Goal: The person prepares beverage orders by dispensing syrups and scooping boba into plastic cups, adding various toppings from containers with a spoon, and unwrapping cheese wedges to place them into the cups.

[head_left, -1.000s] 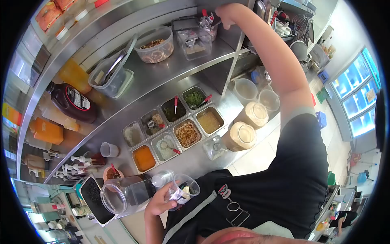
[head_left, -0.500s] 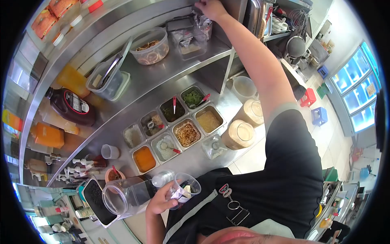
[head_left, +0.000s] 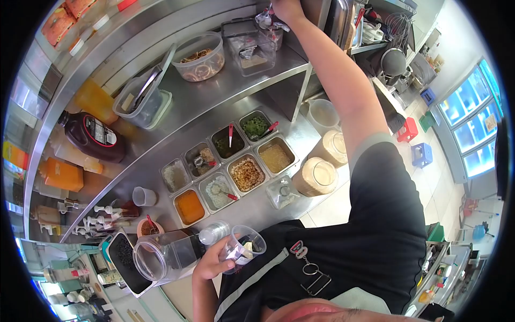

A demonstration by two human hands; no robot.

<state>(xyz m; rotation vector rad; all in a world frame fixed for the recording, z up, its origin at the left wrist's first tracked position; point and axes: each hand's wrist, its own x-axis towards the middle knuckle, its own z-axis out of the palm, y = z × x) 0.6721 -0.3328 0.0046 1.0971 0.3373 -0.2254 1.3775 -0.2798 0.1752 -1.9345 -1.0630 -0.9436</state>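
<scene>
My left hand [head_left: 212, 262] is closed around a clear plastic cup [head_left: 251, 242], which is tilted and has small pale and dark pieces inside. A clear lidded tub [head_left: 214, 233] is just beside that cup. My right arm stretches up to the high shelf, where my right hand [head_left: 288, 11] is beside a shiny foil-like packet [head_left: 266, 20] in a container. Its fingers are cut off at the top edge, so I cannot tell what they hold. Close below that hand is a clear rectangular box [head_left: 255, 53].
Several metal pans of toppings, one with orange sauce [head_left: 190, 207] and one with nuts [head_left: 247, 173], line the counter. Tall beige jars [head_left: 315, 178] stand to their right. A clear jar [head_left: 153, 261] lies near my left hand. The shelf [head_left: 214, 99] carries tubs and a dark bottle [head_left: 94, 137].
My right hand has shifted slightly right and up, its fingers leaving the picture. The foil-like packet beside it looks moved. My left hand keeps the cup in nearly the same place.
</scene>
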